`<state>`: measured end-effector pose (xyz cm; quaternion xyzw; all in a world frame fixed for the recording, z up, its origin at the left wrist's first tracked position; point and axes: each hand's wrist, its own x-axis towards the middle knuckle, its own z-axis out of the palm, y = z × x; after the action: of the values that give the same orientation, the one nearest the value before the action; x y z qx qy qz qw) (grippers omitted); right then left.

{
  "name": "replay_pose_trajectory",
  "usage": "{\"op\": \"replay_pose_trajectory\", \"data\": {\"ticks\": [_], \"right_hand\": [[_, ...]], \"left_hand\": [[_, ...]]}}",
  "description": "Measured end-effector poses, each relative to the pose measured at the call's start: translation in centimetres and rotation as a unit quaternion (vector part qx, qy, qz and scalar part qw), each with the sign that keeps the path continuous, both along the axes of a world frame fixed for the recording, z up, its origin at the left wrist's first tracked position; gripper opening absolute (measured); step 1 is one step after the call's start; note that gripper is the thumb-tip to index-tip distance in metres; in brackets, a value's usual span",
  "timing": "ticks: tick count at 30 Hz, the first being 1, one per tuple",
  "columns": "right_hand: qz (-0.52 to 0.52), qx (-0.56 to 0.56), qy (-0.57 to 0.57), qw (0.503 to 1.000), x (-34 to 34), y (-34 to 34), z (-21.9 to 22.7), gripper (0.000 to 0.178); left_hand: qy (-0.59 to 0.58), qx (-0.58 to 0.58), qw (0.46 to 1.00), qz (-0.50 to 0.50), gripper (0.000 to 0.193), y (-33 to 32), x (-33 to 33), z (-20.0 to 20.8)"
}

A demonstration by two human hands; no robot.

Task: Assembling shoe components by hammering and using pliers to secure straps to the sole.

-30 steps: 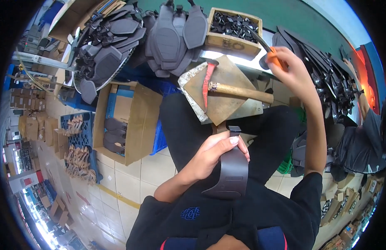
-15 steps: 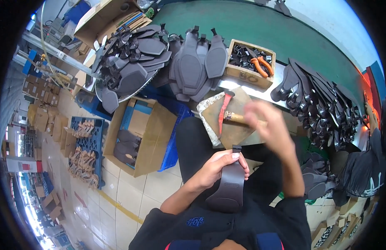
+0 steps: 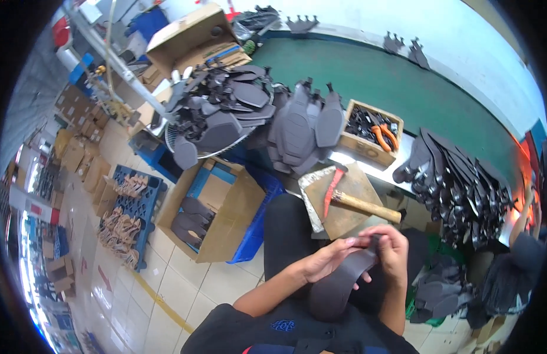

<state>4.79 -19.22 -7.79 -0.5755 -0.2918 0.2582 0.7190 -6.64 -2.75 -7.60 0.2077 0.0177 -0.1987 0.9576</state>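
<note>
A dark brown, leather-like paddle-shaped piece (image 3: 334,288) hangs between my hands, its wide rounded end low in front of my shirt and its narrow end up at my fingers. My left hand (image 3: 329,261) closes on it from the left side near the narrow end. The fingers of my right hand (image 3: 392,251) are bent around the narrow tip from the right. The small end fitting is hidden by my fingers. Just beyond my hands, a hammer (image 3: 365,205) with a red head and wooden handle lies on a worn square board (image 3: 350,183).
Orange-handled pliers (image 3: 384,137) rest in a wooden box (image 3: 368,148) of small black parts. Similar dark pieces fill a wire basket (image 3: 217,147), with stacks (image 3: 300,127) beside it and more at right (image 3: 453,183). A cardboard box (image 3: 232,221) stands left; another person's arm (image 3: 523,218) shows right.
My right hand has come down from above the hammer to the piece's narrow end, which has tilted right. The whole view has shifted, showing more of the green table's far side.
</note>
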Motion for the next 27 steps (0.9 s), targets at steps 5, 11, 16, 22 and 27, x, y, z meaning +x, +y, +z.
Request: {"op": "replay_pose_trajectory", "data": {"ticks": [5,11,16,22,27], "right_hand": [[-0.181,-0.022,-0.066,0.981,1.1,-2.9,-0.4,0.037],[-0.271,0.003,0.0,0.963,2.6,-6.6,-1.5,0.03],[-0.304,0.021,0.046,0.951,2.0,-7.3,-3.0,0.027],[-0.302,-0.062,-0.019,0.951,2.2,-8.5,-2.9,0.022],[-0.552,-0.176,-0.317,0.751,9.3,-13.7,1.2,0.021]], "left_hand": [[-0.061,0.281,0.957,0.035,0.032,2.4,-2.9,-1.9],[-0.023,0.5,0.784,0.368,0.031,15.5,2.4,5.9],[-0.071,0.558,0.623,0.544,0.04,33.4,12.6,6.4],[-0.029,0.788,0.365,0.495,0.048,34.8,13.8,1.5],[-0.142,0.788,0.437,0.411,0.033,20.7,11.6,6.3]]}}
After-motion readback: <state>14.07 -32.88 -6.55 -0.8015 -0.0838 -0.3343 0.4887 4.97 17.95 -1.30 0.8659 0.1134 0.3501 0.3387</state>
